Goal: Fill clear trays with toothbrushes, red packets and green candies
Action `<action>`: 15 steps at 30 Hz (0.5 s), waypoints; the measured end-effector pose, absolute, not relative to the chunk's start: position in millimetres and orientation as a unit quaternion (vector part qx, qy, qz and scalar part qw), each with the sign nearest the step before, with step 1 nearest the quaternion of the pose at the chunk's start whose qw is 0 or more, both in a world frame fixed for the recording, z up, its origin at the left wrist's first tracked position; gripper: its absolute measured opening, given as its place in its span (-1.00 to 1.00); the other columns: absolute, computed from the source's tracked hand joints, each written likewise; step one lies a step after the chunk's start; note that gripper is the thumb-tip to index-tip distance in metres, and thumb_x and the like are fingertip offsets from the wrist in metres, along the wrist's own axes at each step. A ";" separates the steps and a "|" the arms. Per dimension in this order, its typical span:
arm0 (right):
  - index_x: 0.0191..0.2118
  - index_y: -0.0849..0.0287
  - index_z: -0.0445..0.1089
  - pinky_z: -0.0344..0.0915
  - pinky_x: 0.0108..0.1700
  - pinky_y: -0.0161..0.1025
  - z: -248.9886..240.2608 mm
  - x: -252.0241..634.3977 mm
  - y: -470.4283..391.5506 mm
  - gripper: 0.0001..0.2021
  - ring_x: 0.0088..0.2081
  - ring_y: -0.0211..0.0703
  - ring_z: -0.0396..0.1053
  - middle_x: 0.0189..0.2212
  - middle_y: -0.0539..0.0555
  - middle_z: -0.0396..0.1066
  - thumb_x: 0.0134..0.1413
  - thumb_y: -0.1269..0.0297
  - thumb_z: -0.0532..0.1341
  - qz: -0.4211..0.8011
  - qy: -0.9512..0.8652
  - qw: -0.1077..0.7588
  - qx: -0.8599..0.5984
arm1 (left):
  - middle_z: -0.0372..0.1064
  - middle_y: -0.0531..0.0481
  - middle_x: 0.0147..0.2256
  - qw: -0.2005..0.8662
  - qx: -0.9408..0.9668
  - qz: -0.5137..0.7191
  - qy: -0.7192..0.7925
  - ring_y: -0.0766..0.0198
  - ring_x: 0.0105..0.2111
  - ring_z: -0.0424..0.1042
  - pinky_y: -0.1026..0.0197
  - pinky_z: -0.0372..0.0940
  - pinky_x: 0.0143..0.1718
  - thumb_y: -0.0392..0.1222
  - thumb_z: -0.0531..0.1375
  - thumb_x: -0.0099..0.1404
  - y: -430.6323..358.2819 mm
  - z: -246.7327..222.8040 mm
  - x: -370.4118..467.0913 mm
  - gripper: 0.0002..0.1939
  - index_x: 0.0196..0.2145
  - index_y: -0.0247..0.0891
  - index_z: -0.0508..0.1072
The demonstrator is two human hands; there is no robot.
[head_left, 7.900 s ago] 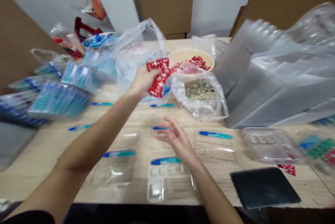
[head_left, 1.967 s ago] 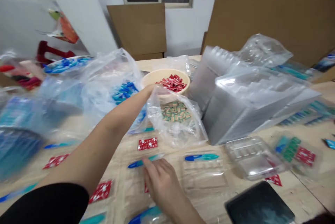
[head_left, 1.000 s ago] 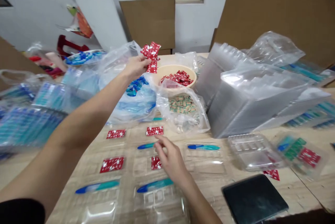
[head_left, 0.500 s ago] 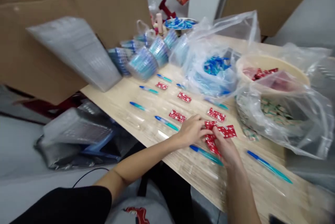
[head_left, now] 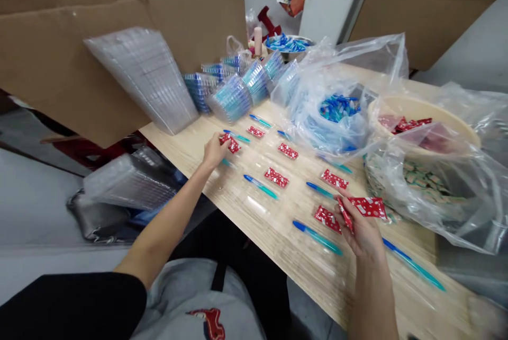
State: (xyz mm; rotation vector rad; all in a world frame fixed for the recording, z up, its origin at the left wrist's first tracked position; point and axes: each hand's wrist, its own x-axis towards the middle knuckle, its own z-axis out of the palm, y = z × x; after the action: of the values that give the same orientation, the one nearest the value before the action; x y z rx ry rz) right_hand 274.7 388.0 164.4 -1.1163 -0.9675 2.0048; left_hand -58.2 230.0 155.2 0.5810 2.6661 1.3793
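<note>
My left hand point(head_left: 215, 150) is closed on a small red packet with white marks point(head_left: 230, 143), held just over the far left of the wooden table point(head_left: 186, 141). A blue-and-teal pen point(head_left: 237, 136) lies right beside it. Nearer the right, my right hand point(head_left: 364, 231) grips more red packets point(head_left: 369, 207), one jutting out past the fingers. Another red packet point(head_left: 327, 219) rests on the table by its fingertips, above a pen point(head_left: 316, 236). Several pens and red packets are spread across the tabletop, with glints of clear plastic around them.
Stacked clear plastic trays point(head_left: 146, 78) lean on cardboard at left. Behind stand bundled clear containers point(head_left: 230, 99) and a bowl of blue pieces point(head_left: 288, 43). To the right are a plastic bag with blue items point(head_left: 339, 108), a cream tub point(head_left: 448, 112) and a bag of green packets point(head_left: 426, 181).
My left hand has moved away from my right, to the far left, carrying a red packet. A red packet now lies on the table beside my right hand, which has shifted slightly right.
</note>
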 end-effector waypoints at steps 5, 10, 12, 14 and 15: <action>-0.34 0.18 0.53 0.42 -0.50 -0.43 161.9 269.4 381.5 -0.53 -0.57 -0.36 0.40 -0.53 -0.04 0.51 -0.59 0.26 0.53 0.751 -0.371 0.319 -0.443 | 0.30 -0.36 -0.01 0.014 0.173 0.366 0.914 -0.27 0.17 0.06 -0.25 -0.13 0.18 -0.32 0.24 0.08 229.2 142.7 -67.5 -0.78 -0.25 -0.31 0.39; -0.34 0.19 0.54 0.43 -0.47 -0.34 155.7 267.5 376.8 -0.55 -0.55 -0.30 0.42 -0.53 -0.01 0.51 -0.55 0.24 0.53 0.741 -0.389 0.345 -0.426 | 0.06 -0.39 0.20 0.038 0.240 0.380 0.893 -0.18 0.26 -0.06 -0.23 -0.15 0.21 -0.37 0.12 0.21 252.5 160.4 -30.6 -0.58 0.05 -0.37 0.27; -0.35 0.20 0.54 0.43 -0.44 -0.33 152.2 265.1 373.9 -0.58 -0.52 -0.31 0.42 -0.52 0.00 0.51 -0.51 0.23 0.52 0.731 -0.392 0.381 -0.409 | 0.28 -0.22 0.08 0.105 0.322 0.399 0.852 0.03 0.15 0.19 -0.02 0.08 0.16 -0.29 0.09 0.30 262.9 164.4 11.5 -0.71 -0.02 -0.29 0.33; -0.34 0.20 0.54 0.45 -0.41 -0.31 148.5 261.4 370.4 -0.57 -0.48 -0.28 0.44 -0.49 0.01 0.52 -0.50 0.21 0.52 0.723 -0.392 0.400 -0.405 | 0.45 0.01 -0.18 0.191 0.399 0.411 0.797 0.24 -0.13 0.43 0.21 0.29 -0.07 -0.21 0.16 0.29 273.1 162.4 66.2 -0.80 -0.12 -0.19 0.39; -0.33 0.20 0.54 0.46 -0.38 -0.29 146.7 259.4 368.9 -0.57 -0.46 -0.26 0.45 -0.47 0.02 0.53 -0.48 0.21 0.52 0.719 -0.394 0.406 -0.405 | 0.46 0.08 -0.28 0.244 0.435 0.421 0.757 0.31 -0.25 0.46 0.28 0.32 -0.18 -0.18 0.20 0.26 278.6 159.6 93.7 -0.77 -0.11 -0.17 0.38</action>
State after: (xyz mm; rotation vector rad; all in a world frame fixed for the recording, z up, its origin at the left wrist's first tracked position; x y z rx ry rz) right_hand 259.4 368.9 146.7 -1.0213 -0.9939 1.8128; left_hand 93.7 278.6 159.6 1.1885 2.0685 1.1498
